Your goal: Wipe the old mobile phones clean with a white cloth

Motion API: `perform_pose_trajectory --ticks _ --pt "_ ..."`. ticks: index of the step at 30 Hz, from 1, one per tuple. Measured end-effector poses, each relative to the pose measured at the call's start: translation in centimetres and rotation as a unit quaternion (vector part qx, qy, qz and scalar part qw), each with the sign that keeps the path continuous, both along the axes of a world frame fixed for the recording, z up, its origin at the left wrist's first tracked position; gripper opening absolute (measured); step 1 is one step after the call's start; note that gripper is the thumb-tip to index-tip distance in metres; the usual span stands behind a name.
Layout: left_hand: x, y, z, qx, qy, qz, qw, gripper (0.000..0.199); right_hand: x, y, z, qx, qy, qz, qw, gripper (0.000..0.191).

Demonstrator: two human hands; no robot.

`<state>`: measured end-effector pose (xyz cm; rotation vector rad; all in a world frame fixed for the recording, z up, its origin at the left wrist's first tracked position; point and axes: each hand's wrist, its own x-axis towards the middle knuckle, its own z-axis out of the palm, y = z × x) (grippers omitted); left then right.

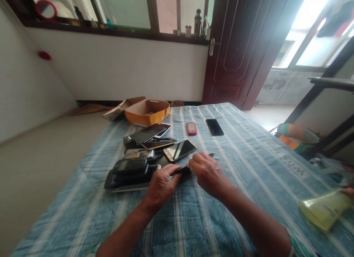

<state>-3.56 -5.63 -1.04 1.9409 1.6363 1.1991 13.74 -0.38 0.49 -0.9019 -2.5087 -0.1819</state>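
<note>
The left hand (pixel 163 183) pinches the near-left end of a thin, dark flat piece (pixel 182 170), which lies between the two hands; the right hand (pixel 208 172) is bunched at its other end, fingers curled beside a small whitish bit, though I cannot tell what it grips. From the hands, at nine to ten o'clock, sits an untidy pile of phones (pixel 131 165), glossy slabs and chunkier rounded plastic bodies overlapping. At eleven o'clock stands an open orange cardboard box (pixel 149 119). Just off at twelve, a gold-edged phone (pixel 181 150) has a reflective screen; farther out is a stubby pink phone (pixel 191 128). At one o'clock lies a smooth black phone (pixel 215 127) on creased blue striped cloth (pixel 235 153); past three, a translucent yellow packet (pixel 320 209)
</note>
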Motion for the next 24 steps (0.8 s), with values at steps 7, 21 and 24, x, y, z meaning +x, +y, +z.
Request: perform_pose_trajectory --ticks 7,21,24 --pt "-0.1 0.1 0.0 0.011 0.015 -0.009 1.000 0.021 -0.3 -0.5 0.1 0.000 0.003 -0.005 1.000 0.021" --pt "-0.4 0.3 -0.3 0.053 0.035 0.008 0.998 0.020 0.9 0.9 0.3 -0.020 -0.011 -0.042 0.999 0.024" --pt "-0.3 0.3 -0.2 0.055 0.039 0.012 0.998 0.021 2.0 1.8 0.8 -0.048 -0.014 -0.079 0.996 0.029"
